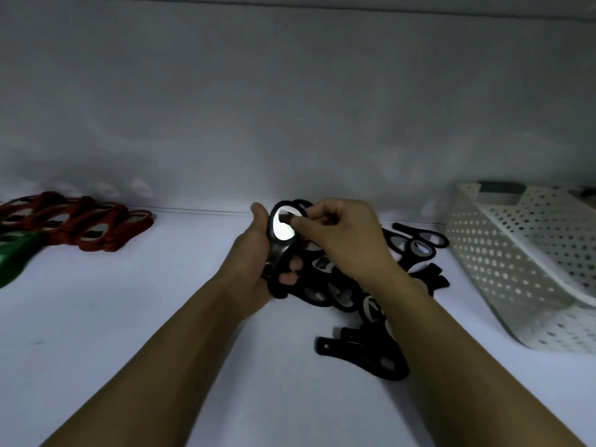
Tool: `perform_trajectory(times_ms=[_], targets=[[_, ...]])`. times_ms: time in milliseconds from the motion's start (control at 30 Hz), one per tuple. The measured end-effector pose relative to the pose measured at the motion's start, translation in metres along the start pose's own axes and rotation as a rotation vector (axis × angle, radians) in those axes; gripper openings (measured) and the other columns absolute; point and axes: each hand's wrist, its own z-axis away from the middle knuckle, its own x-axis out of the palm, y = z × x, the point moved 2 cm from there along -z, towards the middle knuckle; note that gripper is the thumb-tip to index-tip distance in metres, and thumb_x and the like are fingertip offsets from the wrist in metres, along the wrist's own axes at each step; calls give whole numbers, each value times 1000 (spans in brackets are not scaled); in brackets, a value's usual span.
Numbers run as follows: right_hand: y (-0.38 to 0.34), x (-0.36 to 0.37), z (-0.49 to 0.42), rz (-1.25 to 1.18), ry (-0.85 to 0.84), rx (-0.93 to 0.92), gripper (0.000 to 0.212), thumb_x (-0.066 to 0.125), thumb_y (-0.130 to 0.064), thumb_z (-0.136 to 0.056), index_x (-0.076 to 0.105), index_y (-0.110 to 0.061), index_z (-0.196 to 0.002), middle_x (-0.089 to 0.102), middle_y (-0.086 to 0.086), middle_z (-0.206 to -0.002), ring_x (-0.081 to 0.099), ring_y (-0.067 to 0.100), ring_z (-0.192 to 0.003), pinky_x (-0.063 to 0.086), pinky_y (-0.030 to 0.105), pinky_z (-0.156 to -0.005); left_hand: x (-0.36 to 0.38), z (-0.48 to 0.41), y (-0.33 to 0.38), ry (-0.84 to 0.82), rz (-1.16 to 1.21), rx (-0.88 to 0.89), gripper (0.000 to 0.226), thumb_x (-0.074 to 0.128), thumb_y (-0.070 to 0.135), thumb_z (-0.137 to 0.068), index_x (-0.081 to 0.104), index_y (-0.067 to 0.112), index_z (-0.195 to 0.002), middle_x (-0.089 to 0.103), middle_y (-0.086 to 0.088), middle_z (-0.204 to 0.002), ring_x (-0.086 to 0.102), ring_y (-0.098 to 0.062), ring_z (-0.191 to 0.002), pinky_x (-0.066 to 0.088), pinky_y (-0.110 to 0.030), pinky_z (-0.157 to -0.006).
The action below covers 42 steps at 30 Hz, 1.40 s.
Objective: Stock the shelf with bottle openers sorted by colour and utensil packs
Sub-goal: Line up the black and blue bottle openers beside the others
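My left hand grips a small stack of black bottle openers upright above the white shelf, handles in the palm. My right hand pinches the ring end of the front opener in that stack with thumb and forefinger. Under and behind my right wrist lies a loose heap of black bottle openers. At the far left, red bottle openers lie overlapping in a row, with green bottle openers partly cut off by the frame edge. No utensil packs are visible.
A white perforated plastic basket lies tilted at the right, its opening facing up and back. The shelf's back wall rises just behind the hands.
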Motion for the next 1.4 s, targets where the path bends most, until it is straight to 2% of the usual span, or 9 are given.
perform_trajectory(times_ms=[133, 233, 367, 500, 867, 1033, 1133, 1233, 1400], targets=[[-2, -10, -3, 298, -50, -144, 40, 75, -33, -83, 62, -28, -121, 59, -12, -77, 56, 1, -69, 48, 19, -70, 5, 1, 2, -45, 115, 70, 57, 31, 60, -97, 60, 13, -113, 55, -3, -67, 39, -10, -44, 27, -18, -35], [-6, -37, -9, 600, -12, -244, 30, 69, -38, -87, 66, -24, -113, 63, -10, -85, 59, 9, -78, 52, 30, -78, 7, 3, 4, -11, 108, 104, 37, 38, 47, -101, 55, 16, -108, 58, -5, -74, 39, -9, -47, 29, -17, -36], [10, -58, -6, 774, -423, 38, 36, 80, -47, -72, 69, -31, -103, 62, -18, -91, 60, 3, -83, 47, 21, -70, 7, 6, 3, -24, 127, 69, 20, 56, 35, -94, 55, 16, -91, 61, -6, -81, 42, -9, -51, 33, -16, -38], [14, -52, -8, 856, -452, -27, 36, 77, -28, -79, 66, -31, -113, 63, -12, -103, 60, 9, -90, 50, 25, -77, 6, 6, 0, -30, 136, -6, 13, 53, 21, -97, 52, 13, -87, 55, -4, -75, 38, -7, -44, 30, -15, -34], [22, -49, -12, 975, -432, 11, 45, 69, -31, -88, 58, -26, -131, 59, -2, -124, 56, 21, -112, 44, 27, -86, 5, 6, 2, -84, 191, -9, 47, 37, 58, -97, 57, 16, -98, 51, -1, -68, 37, -8, -44, 29, -16, -34], [5, -50, -16, 735, -24, -257, 6, 67, -24, -89, 70, -20, -91, 55, -9, -80, 56, 14, -76, 37, 22, -64, 6, 8, 7, -136, 289, -3, 58, 28, 61, -97, 60, 13, -101, 50, -6, -73, 42, -14, -54, 27, -17, -39], [-12, -56, -9, 179, 136, -192, 10, 66, -21, -91, 67, -18, -82, 65, -3, -64, 56, 6, -51, 40, 13, -50, 6, 10, 9, -119, 298, 36, 43, 30, 46, -101, 58, 14, -106, 50, -7, -77, 45, -16, -59, 33, -20, -42], [-18, -45, -2, -244, 3, -50, 7, 65, -8, -91, 65, -14, -95, 65, 3, -59, 58, 11, -45, 40, 21, -40, 5, 8, 7, -95, 284, 62, 50, 24, 51, -103, 57, 14, -111, 52, -7, -79, 47, -15, -59, 40, -22, -48], [-16, -20, 3, -323, -185, 63, 4, 65, -5, -89, 61, -5, -90, 67, 5, -63, 61, 19, -48, 42, 23, -38, 11, 10, 2, -207, 181, 11, 72, 11, 58, -99, 63, 13, -120, 69, -11, -92, 67, -20, -76, 55, -28, -62]])
